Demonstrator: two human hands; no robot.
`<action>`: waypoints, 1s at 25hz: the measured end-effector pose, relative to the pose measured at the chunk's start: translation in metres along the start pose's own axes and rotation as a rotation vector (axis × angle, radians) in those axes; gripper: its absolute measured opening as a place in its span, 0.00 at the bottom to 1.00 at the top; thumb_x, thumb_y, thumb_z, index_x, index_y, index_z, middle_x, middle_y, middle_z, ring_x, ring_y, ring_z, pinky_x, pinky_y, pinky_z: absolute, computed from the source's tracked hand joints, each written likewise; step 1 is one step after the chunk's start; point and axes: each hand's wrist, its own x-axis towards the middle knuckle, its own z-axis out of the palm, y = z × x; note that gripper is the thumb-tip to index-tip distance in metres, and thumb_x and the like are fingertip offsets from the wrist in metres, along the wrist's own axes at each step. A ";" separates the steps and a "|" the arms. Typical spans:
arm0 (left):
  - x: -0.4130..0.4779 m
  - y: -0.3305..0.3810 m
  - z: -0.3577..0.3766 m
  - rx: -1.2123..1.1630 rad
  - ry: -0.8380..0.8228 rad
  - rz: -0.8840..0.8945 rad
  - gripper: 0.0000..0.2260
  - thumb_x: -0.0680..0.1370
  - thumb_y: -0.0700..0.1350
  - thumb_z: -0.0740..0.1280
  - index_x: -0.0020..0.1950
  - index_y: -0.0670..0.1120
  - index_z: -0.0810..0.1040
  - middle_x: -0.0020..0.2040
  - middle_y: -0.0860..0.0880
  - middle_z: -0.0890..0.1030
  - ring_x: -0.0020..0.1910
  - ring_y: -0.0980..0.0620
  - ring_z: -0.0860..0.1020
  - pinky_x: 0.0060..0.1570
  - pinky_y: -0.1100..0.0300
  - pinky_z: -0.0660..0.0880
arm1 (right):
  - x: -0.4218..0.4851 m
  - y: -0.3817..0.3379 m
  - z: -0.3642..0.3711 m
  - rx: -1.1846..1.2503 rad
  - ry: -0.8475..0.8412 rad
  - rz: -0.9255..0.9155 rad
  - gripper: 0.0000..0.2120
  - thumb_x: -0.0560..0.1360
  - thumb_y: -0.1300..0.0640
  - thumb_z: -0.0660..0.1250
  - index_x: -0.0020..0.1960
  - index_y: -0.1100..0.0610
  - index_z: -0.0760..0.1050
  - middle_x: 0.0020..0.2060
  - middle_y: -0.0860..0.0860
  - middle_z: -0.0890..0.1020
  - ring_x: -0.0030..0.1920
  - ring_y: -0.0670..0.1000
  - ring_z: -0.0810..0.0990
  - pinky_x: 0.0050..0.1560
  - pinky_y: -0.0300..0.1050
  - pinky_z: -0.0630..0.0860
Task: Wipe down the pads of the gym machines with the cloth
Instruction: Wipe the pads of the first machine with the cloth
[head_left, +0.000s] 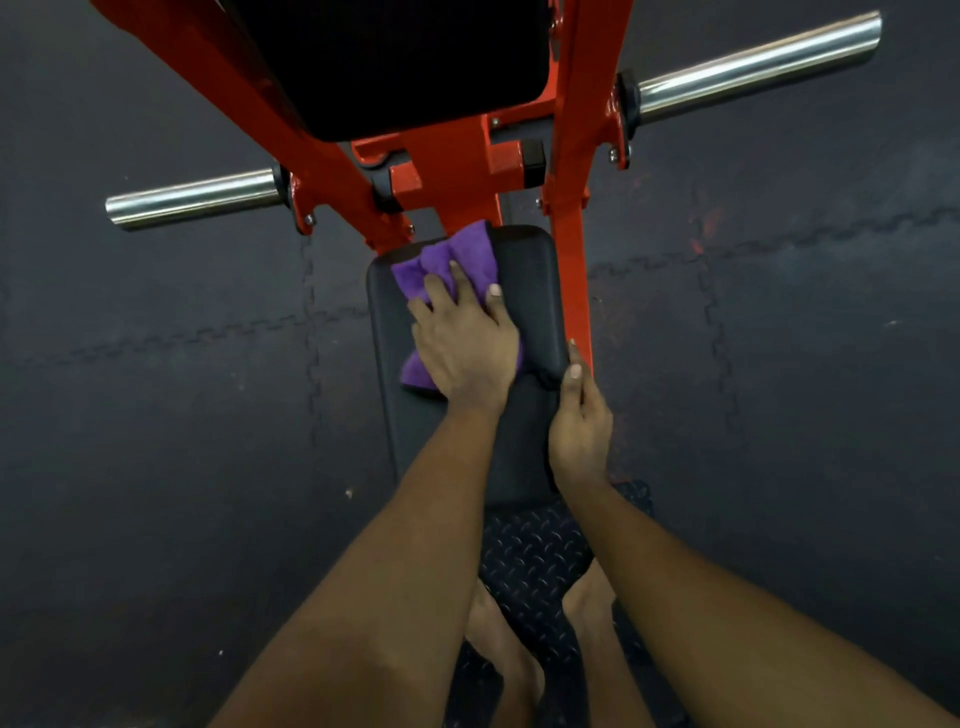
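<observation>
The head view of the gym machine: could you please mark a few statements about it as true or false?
1. The purple cloth lies on the lower black pad. True.
2. The right hand presses the cloth. False: the left hand presses it; the right hand rests at the pad's right edge.
3. The machine frame is blue. False: it is red-orange.
4. Chrome bars stick out on both sides of the frame. True.
5. The cloth covers the whole pad. False: only its upper left part.

Cloth (448, 258) middle hidden under left hand (464, 355); upper pad (395, 62) cropped.
</observation>
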 end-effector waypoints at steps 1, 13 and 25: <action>-0.012 0.005 -0.003 -0.047 -0.024 0.039 0.24 0.84 0.57 0.54 0.76 0.48 0.69 0.71 0.43 0.69 0.60 0.42 0.72 0.55 0.47 0.75 | 0.002 0.001 -0.008 0.139 0.005 0.099 0.20 0.84 0.39 0.50 0.67 0.38 0.77 0.72 0.46 0.74 0.73 0.47 0.70 0.76 0.51 0.65; -0.042 -0.118 -0.011 -0.363 -0.119 -0.029 0.24 0.86 0.44 0.53 0.83 0.50 0.52 0.83 0.52 0.53 0.78 0.48 0.60 0.73 0.50 0.65 | 0.031 -0.077 0.067 -1.164 -0.253 -0.546 0.39 0.76 0.24 0.50 0.81 0.38 0.43 0.82 0.49 0.38 0.80 0.65 0.40 0.71 0.77 0.47; -0.037 -0.132 -0.015 -0.546 -0.182 -0.072 0.30 0.83 0.33 0.55 0.81 0.57 0.56 0.81 0.59 0.53 0.70 0.48 0.73 0.60 0.68 0.64 | 0.076 -0.091 0.089 -1.138 -0.111 -0.599 0.26 0.83 0.42 0.54 0.80 0.44 0.60 0.80 0.48 0.60 0.80 0.63 0.54 0.76 0.67 0.56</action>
